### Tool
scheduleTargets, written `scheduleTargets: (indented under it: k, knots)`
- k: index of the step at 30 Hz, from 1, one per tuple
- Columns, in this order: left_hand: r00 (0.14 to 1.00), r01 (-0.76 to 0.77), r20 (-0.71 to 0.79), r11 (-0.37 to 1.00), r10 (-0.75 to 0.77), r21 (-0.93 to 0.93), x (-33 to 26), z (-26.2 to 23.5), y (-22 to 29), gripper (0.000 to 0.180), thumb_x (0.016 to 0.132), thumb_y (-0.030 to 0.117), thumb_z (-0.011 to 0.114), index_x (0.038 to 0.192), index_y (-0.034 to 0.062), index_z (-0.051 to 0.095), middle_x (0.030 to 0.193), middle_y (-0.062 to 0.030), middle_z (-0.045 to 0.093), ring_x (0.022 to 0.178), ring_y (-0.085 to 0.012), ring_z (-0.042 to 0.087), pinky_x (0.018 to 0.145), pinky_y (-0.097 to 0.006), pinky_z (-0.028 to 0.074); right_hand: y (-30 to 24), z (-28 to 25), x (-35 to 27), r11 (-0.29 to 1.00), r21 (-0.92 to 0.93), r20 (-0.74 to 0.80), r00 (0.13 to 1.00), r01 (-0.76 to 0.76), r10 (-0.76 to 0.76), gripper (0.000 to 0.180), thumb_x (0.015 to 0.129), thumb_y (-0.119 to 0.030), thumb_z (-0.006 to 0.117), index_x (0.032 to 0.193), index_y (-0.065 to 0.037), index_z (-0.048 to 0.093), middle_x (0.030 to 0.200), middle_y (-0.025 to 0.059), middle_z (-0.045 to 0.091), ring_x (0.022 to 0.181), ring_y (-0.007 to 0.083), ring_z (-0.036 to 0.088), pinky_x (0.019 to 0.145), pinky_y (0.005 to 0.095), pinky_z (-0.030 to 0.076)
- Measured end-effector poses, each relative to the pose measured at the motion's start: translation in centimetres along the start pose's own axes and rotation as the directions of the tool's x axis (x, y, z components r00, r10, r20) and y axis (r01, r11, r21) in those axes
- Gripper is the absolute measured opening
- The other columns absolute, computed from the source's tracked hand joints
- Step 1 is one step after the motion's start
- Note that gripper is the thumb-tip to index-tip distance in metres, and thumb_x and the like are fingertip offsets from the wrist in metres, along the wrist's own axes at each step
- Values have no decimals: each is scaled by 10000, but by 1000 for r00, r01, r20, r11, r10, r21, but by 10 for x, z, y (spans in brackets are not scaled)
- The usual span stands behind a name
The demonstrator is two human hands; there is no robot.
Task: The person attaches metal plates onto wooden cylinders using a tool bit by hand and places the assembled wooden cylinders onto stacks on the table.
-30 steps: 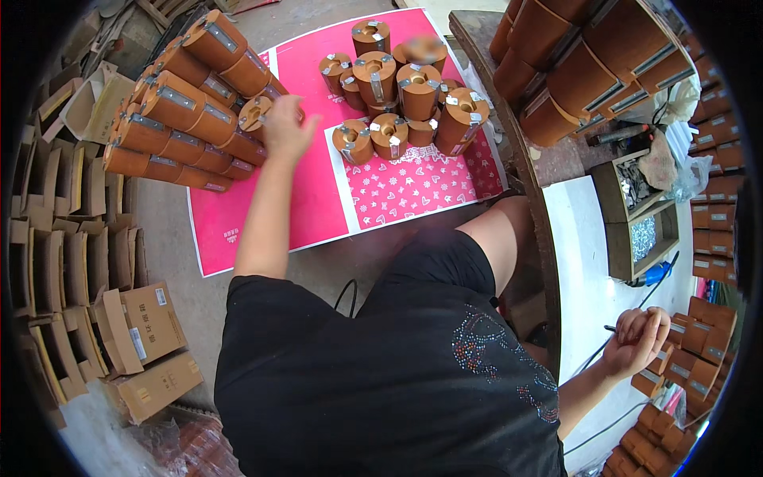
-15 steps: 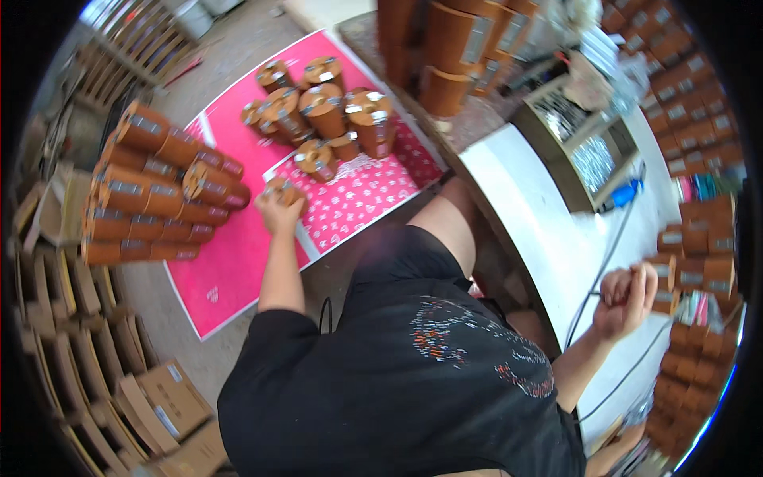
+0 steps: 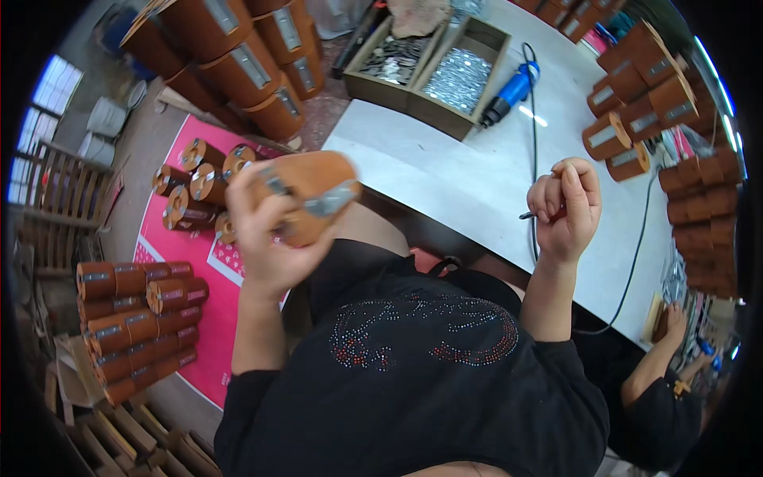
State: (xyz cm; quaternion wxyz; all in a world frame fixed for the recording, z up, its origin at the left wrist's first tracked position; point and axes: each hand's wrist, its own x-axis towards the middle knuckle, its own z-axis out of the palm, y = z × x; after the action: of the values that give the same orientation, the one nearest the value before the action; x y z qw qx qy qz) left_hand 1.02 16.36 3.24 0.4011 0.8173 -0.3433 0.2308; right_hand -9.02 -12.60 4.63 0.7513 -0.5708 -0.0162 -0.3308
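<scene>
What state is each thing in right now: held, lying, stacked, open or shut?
Left hand: shut on the brown cylinder, lifted.
Right hand: fisted round a thin dark tool.
Blue power tool: lying on the white table.
Wooden trays: open, holding metal parts.
Floor cylinders: stacked on their sides.

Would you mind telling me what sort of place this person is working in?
Probably a small workshop or assembly room: stacks of brown cylinders lie on a pink floor mat, compartmented trays of small metal parts sit on a white worktable, and a blue corded power tool lies nearby.
</scene>
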Motion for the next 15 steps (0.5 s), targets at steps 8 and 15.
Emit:
scheduleTargets:
  k: [8, 15]
  knots:
    - [803, -8, 539, 908, 256, -419, 47, 116, 65, 361, 482, 98, 768, 745, 54, 526, 1174, -168, 408, 1040, -318, 485, 797, -343, 441, -32, -30, -26, 996, -66, -85, 994, 58, -64, 136, 887, -91, 415, 824, 11, 480, 480, -4, 346, 384, 62, 287, 372, 202, 266]
    - [786, 8, 544, 875, 293, -484, 50, 148, 72, 389, 525, 111, 746, 844, 54, 529, 1221, -185, 359, 1063, -371, 450, 842, -394, 418, -36, -51, -35, 994, -87, -119, 990, 61, -72, 134, 887, -90, 414, 830, 11, 481, 479, -1, 350, 378, 65, 295, 369, 204, 265]
